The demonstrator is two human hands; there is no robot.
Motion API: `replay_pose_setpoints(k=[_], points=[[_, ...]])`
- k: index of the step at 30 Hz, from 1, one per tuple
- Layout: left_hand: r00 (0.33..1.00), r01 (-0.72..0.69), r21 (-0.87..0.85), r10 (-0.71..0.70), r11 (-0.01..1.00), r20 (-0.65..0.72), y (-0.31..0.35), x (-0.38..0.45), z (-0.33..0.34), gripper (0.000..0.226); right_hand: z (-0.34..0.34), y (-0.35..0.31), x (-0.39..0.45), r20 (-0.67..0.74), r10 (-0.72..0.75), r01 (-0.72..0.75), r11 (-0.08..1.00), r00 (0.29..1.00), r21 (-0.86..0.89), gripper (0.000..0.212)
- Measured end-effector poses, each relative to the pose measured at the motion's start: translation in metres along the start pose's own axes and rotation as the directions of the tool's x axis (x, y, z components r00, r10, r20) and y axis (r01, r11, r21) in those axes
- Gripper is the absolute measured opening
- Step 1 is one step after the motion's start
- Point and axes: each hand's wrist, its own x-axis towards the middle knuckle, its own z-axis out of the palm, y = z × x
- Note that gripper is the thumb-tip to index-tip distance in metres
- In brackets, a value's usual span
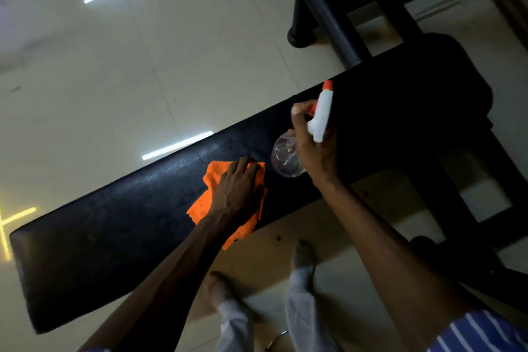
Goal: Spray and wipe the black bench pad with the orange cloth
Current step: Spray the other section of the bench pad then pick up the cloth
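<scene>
Orange cloth [228,203] lies spread on the black pad [114,226] near the middle of the frame, one corner hanging over the pad's near edge. The left hand [240,188] rests flat on top of it, fingers stretched out and pressing down rather than curled around it. Just to the right, the right hand [311,146] is wrapped round the neck of a clear bottle [285,157] with a white and red spray head [323,114]; a finger sits at the red trigger, and the nozzle aims toward the dark upper right stretch of the pad. The pad runs as a long strip from lower left to upper right, with pale tiled floor [143,66] above it and black frame tubes [328,14] at the top. Faint streaks show on the pad left of the cloth; whether they are wet I cannot tell.

This looks like the spray step, with wiping to follow. To do it well, hold the nozzle a little above the pad and tilt it down so the mist lands on vinyl, not on the floor. Keep the cloth clear of the spray, then push it with a flat palm in long overlapping strokes along the strip, working out to the edges.
</scene>
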Motion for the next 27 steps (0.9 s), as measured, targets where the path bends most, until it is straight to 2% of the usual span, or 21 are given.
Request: replay_pose_setpoints(k=[2,3,5,7,10,13,19,21,24,26,27], points=[[1.000,0.000,0.019,0.000,1.000,-0.006,0.002,0.002,0.003,0.045,-0.018,-0.011,0.011,0.016,0.207,-0.208,0.974,0.978,0.089,0.039],[1.000,0.004,0.013,-0.003,1.000,-0.013,0.004,0.002,0.005,0.044,-0.029,-0.016,0.015,0.070,0.239,-0.246,0.962,0.969,0.117,0.040],[0.999,0.004,0.008,-0.004,1.000,-0.038,0.009,0.001,0.006,0.045,-0.045,-0.025,0.023,0.208,0.175,-0.201,0.974,0.962,0.109,0.021],[0.998,-0.011,-0.018,0.010,1.000,-0.054,0.018,0.004,0.006,0.053,-0.059,-0.034,0.028,0.371,0.191,-0.214,0.977,0.909,0.019,0.011],[0.999,-0.046,0.043,0.045,0.998,0.013,0.030,0.014,0.009,0.065,-0.079,-0.034,0.028,0.542,0.381,-0.296,0.924,0.749,-0.241,0.050],[0.995,-0.052,0.115,0.041,0.992,0.093,0.039,0.022,0.013,0.066,-0.100,-0.027,0.022,0.568,0.476,-0.258,0.869,0.671,-0.423,0.060],[0.998,-0.001,0.117,-0.007,0.993,0.061,0.047,0.021,0.015,0.062,-0.119,-0.008,0.024,0.564,0.515,-0.235,0.836,0.645,-0.495,0.057],[0.998,0.015,0.102,-0.020,0.995,0.054,0.051,0.022,0.014,0.062,-0.122,-0.003,0.024,0.556,0.520,-0.245,0.834,0.648,-0.494,0.046],[0.998,0.054,0.117,-0.059,0.992,0.036,0.057,0.023,0.014,0.060,-0.125,-0.002,0.027,0.554,0.509,-0.217,0.834,0.659,-0.508,0.052],[0.997,0.082,0.113,-0.083,0.990,-0.001,0.064,0.025,0.015,0.061,-0.129,-0.003,0.031,0.549,0.491,-0.204,0.841,0.677,-0.501,0.045],[0.996,0.093,0.097,-0.092,0.991,-0.019,0.069,0.027,0.015,0.062,-0.132,-0.003,0.034,0.542,0.484,-0.207,0.845,0.687,-0.492,0.048]])
